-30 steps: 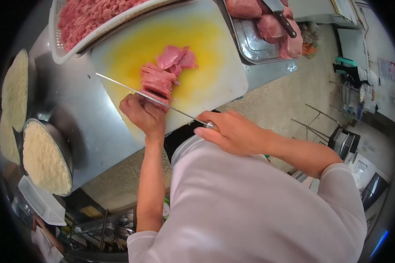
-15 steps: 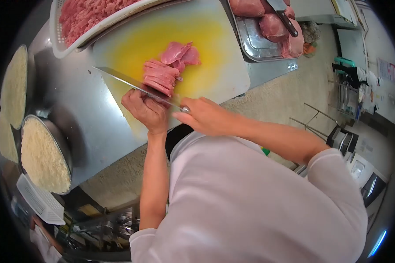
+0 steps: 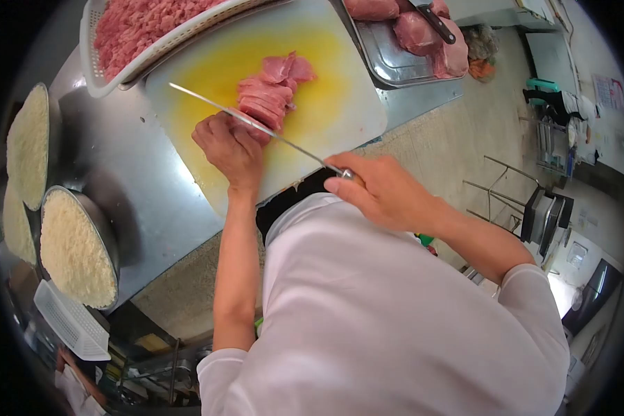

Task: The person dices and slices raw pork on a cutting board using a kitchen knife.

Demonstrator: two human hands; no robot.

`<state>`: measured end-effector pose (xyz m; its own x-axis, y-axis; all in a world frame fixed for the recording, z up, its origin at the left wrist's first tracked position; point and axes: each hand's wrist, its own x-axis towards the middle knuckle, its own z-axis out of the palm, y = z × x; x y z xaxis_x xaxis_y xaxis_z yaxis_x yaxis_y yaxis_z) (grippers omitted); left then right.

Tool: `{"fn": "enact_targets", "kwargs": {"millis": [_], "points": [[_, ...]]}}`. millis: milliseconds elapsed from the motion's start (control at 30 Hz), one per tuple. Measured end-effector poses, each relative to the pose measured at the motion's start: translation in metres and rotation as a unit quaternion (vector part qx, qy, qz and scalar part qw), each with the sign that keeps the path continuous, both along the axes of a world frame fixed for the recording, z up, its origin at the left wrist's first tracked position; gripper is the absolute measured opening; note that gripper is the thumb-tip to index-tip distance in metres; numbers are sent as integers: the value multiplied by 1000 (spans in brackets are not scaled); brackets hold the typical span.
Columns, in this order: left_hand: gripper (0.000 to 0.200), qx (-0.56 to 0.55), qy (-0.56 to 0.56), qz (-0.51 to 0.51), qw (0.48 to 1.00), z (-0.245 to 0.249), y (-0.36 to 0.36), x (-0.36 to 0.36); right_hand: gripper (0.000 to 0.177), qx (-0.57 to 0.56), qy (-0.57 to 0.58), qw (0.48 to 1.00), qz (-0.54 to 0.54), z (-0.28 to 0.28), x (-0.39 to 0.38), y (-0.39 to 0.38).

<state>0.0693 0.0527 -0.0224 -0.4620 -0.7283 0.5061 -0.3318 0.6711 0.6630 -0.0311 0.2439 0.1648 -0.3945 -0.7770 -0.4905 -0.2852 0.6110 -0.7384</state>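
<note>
My right hand (image 3: 378,188) is wrapped round the handle of a long kitchen knife (image 3: 291,143). Its blade runs up and left across the near end of a row of pink raw meat slices (image 3: 265,98). Beside the blade, my left hand (image 3: 229,151) has its fingers curled over a piece of raw meat (image 3: 251,127), most of it hidden under them. Two or three loose slices (image 3: 279,68) lie beyond the row. All the meat here rests on a white cutting board (image 3: 326,132) with a yellow stain.
Minced meat fills a white plastic basket (image 3: 91,52) at upper left. A metal tray (image 3: 388,59) holds large meat pieces, with another knife (image 3: 437,24) on top. Bowls of pale crumbs (image 3: 76,249) line the left side of the steel table (image 3: 142,201). Another person's arm (image 3: 83,378) shows at lower left.
My right hand has drawn the knife back, toward the lower right, so the blade lies over the meat at another angle. My left hand stays on the meat. The view has shifted slightly.
</note>
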Motion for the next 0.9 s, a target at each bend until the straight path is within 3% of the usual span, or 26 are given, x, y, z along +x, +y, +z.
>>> {"fn": "enact_targets", "kwargs": {"millis": [200, 400, 567, 700, 767, 900], "points": [[11, 25, 9, -17, 1000, -6, -3, -2, 40, 71, 14, 997, 33, -11, -7, -10], [17, 22, 3, -8, 1000, -5, -3, -1, 42, -49, 64, 995, 62, -78, -5, -69], [17, 10, 19, -23, 1000, -7, -5, -6, 41, 23, 14, 996, 84, -38, -9, -45], [18, 20, 27, -3, 999, -8, -3, -5, 40, 41, -3, 997, 61, -71, -1, -32], [15, 14, 15, -16, 1000, -12, -8, 2, 40, -80, 64, 993, 50, -108, 0, -52], [15, -12, 42, -13, 999, -14, -4, 4, 41, -54, 49, 996, 48, -75, -8, -56]]}}
